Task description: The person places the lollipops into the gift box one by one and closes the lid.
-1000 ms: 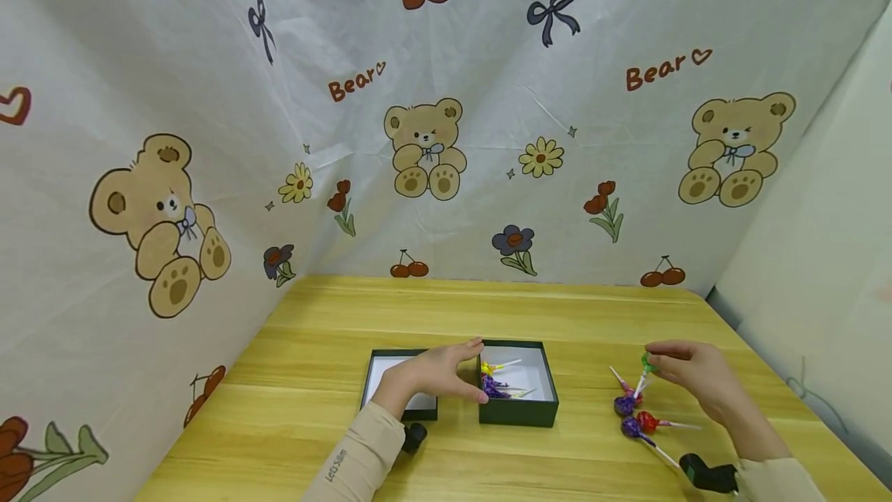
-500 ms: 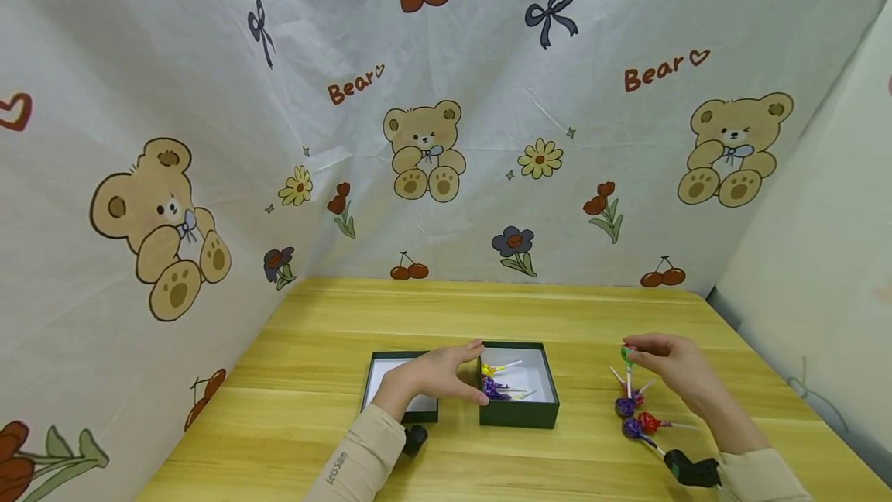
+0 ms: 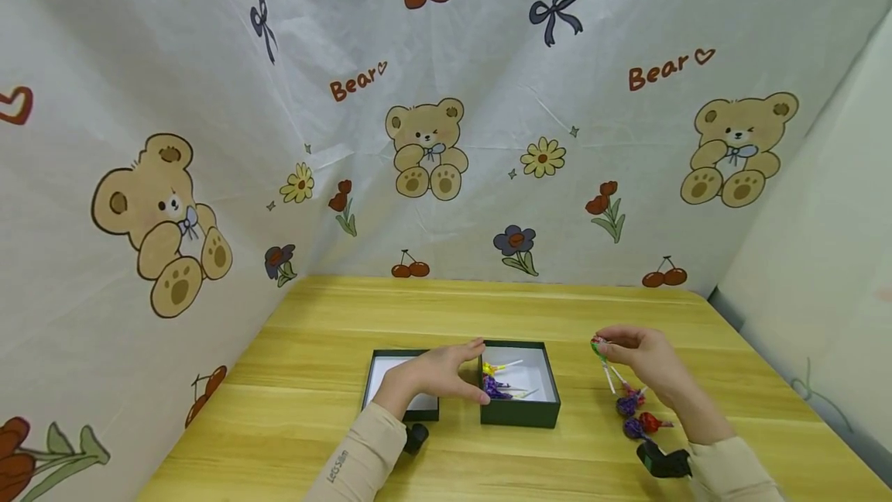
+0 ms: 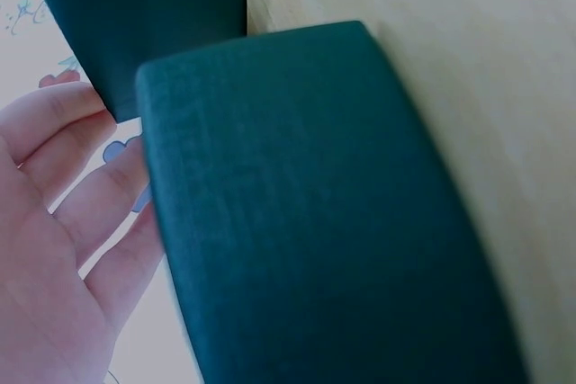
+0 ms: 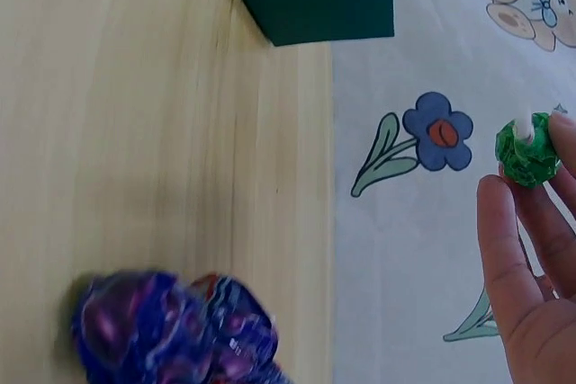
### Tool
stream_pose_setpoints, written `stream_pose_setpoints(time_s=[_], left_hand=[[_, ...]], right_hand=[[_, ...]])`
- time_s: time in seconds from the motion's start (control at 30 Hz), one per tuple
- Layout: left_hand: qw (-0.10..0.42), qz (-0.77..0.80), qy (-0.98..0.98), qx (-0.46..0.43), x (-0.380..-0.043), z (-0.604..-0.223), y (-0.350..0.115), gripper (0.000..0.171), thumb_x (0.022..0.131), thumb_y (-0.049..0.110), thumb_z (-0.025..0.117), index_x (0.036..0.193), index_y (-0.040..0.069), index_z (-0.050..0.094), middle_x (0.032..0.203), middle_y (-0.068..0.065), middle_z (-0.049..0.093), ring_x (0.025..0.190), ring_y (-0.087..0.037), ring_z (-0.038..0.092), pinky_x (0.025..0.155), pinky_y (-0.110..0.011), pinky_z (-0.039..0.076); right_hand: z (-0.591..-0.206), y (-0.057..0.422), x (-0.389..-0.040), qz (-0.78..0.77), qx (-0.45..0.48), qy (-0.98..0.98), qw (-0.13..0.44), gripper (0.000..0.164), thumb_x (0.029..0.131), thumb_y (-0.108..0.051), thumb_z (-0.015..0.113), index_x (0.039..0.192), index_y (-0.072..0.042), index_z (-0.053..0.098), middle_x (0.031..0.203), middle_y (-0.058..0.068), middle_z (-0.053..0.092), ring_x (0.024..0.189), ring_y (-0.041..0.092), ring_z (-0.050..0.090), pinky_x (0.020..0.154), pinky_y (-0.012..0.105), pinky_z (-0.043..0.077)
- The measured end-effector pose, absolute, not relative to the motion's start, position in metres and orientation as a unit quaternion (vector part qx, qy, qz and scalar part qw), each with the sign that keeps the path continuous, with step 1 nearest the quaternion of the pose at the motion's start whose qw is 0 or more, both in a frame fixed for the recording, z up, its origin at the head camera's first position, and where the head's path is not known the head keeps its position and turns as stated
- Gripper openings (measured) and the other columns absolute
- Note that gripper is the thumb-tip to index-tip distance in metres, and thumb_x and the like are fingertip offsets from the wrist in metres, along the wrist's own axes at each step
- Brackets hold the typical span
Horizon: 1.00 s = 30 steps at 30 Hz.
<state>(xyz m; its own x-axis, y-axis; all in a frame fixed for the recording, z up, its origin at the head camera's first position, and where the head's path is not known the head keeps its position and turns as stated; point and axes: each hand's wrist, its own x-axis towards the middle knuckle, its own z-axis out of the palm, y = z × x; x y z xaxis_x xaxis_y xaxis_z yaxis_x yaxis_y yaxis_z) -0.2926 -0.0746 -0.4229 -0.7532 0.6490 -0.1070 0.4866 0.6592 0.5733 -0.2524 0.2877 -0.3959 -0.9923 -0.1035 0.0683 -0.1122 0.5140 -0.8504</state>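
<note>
My right hand [image 3: 644,359] pinches a lollipop [image 3: 598,345] by its wrapped candy head, the white stick slanting down; the wrapper looks bright green [image 5: 529,150] in the right wrist view. Below it on the table lie a pink lollipop [image 3: 632,392], two purple lollipops [image 3: 627,407] and a red lollipop [image 3: 652,421]. My left hand [image 3: 446,372] rests with spread fingers at the left side of a dark green box [image 3: 519,414]. Inside that box are a yellow lollipop [image 3: 491,369] and purple lollipops [image 3: 495,388], partly hidden by its wall.
Left of the box lies a shallow green-rimmed tray or lid [image 3: 421,415] with a white inside, partly covered by my left hand. The wooden table [image 3: 557,308] meets a bear-patterned cloth [image 3: 474,254] at the back. Wrist cameras [image 3: 663,462] sit at both cuffs.
My right hand has moved left toward the box, carrying the green lollipop clear of the other lollipops. My left hand has stayed at the box.
</note>
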Motion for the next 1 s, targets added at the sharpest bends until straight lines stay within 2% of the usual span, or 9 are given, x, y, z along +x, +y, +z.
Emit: stream_pose_setpoints(time_s=[0.2,0.47,0.57,0.7,0.8,1.0], left_hand=[[0.151,0.260,0.900,0.314,-0.293,-0.419,-0.075,0.095,0.085,0.057,0.073,0.160,0.024,0.027,0.168,0.011,0.018,0.153,-0.024,0.026,0.121,-0.047,0.032],[0.153,0.263,0.899,0.314,-0.290,-0.418,-0.074,0.094,0.085,0.056,0.074,0.160,0.023,0.028,0.168,0.010,0.019,0.153,-0.024,0.026,0.121,-0.048,0.032],[0.152,0.265,0.899,0.312,-0.289,-0.417,-0.074,0.094,0.085,0.055,0.075,0.160,0.022,0.029,0.168,0.010,0.019,0.153,-0.023,0.026,0.121,-0.048,0.032],[0.152,0.264,0.899,0.314,-0.289,-0.417,-0.074,0.094,0.085,0.055,0.074,0.160,0.023,0.029,0.168,0.009,0.019,0.153,-0.023,0.026,0.121,-0.048,0.032],[0.151,0.264,0.899,0.314,-0.290,-0.418,-0.074,0.093,0.085,0.055,0.074,0.160,0.024,0.029,0.168,0.010,0.019,0.153,-0.024,0.026,0.121,-0.047,0.032],[0.152,0.271,0.898,0.311,-0.291,-0.421,-0.074,0.093,0.084,0.055,0.075,0.159,0.025,0.029,0.167,0.011,0.020,0.153,-0.023,0.026,0.122,-0.047,0.032]], right_hand=[[-0.389,0.272,-0.255,0.501,0.088,-0.861,-0.005,0.045,0.102,-0.021,0.059,0.136,0.008,0.057,0.131,0.023,0.065,0.114,0.022,0.067,0.097,0.041,0.056],[-0.391,0.252,-0.264,0.486,0.104,-0.868,-0.003,0.038,0.100,-0.018,0.062,0.130,0.005,0.063,0.124,0.018,0.070,0.110,0.016,0.067,0.099,0.043,0.055],[-0.390,0.244,-0.265,0.491,0.107,-0.865,-0.007,0.038,0.100,-0.016,0.062,0.130,0.005,0.063,0.123,0.018,0.070,0.110,0.018,0.067,0.098,0.041,0.055],[-0.388,0.235,-0.266,0.500,0.117,-0.858,-0.014,0.037,0.098,-0.012,0.064,0.130,0.007,0.062,0.121,0.020,0.070,0.107,0.018,0.068,0.090,0.029,0.057],[-0.388,0.229,-0.267,0.503,0.116,-0.856,-0.015,0.032,0.096,-0.010,0.066,0.125,0.005,0.065,0.118,0.018,0.070,0.102,0.014,0.066,0.084,0.025,0.056],[-0.387,0.219,-0.268,0.502,0.118,-0.856,-0.023,0.027,0.097,-0.010,0.065,0.120,0.001,0.070,0.117,0.015,0.072,0.102,0.015,0.065,0.093,0.037,0.057]])
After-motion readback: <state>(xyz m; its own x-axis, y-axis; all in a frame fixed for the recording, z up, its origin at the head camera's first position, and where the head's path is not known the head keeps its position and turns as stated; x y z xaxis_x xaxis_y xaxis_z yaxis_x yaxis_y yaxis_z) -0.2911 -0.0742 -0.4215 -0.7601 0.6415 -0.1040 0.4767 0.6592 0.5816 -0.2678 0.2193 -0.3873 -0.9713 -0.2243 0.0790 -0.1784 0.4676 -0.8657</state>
